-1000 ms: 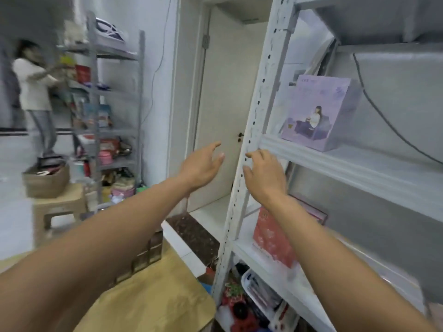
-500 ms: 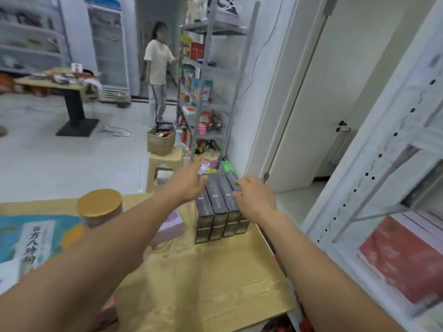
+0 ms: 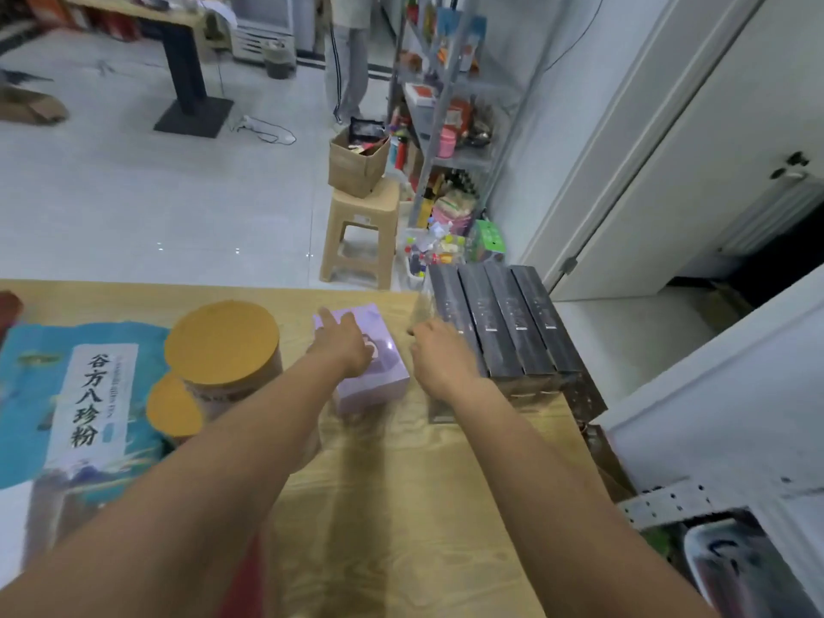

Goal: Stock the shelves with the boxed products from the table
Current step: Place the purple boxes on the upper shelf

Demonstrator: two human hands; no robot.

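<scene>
A small lilac box (image 3: 379, 376) lies on the wooden table (image 3: 401, 506). My left hand (image 3: 345, 345) rests flat on its top with fingers spread, not gripping it. My right hand (image 3: 441, 354) hovers just right of the lilac box, fingers loosely curled, its far side against a row of dark grey boxes (image 3: 512, 323) standing side by side at the table's right edge. Neither hand holds anything. A corner of the white shelf unit (image 3: 669, 501) shows at the lower right.
Two jars with tan lids (image 3: 223, 341) and a blue packet with Chinese print (image 3: 84, 394) sit on the table's left. Beyond it stand a beige stool (image 3: 361, 234) carrying a cardboard box (image 3: 356, 162), a grey rack (image 3: 446, 104), and a person's legs (image 3: 348, 60).
My view swung from the white shelf down to the table. Both hands dropped from the shelf post; the left moved off the dark boxes onto the lilac box.
</scene>
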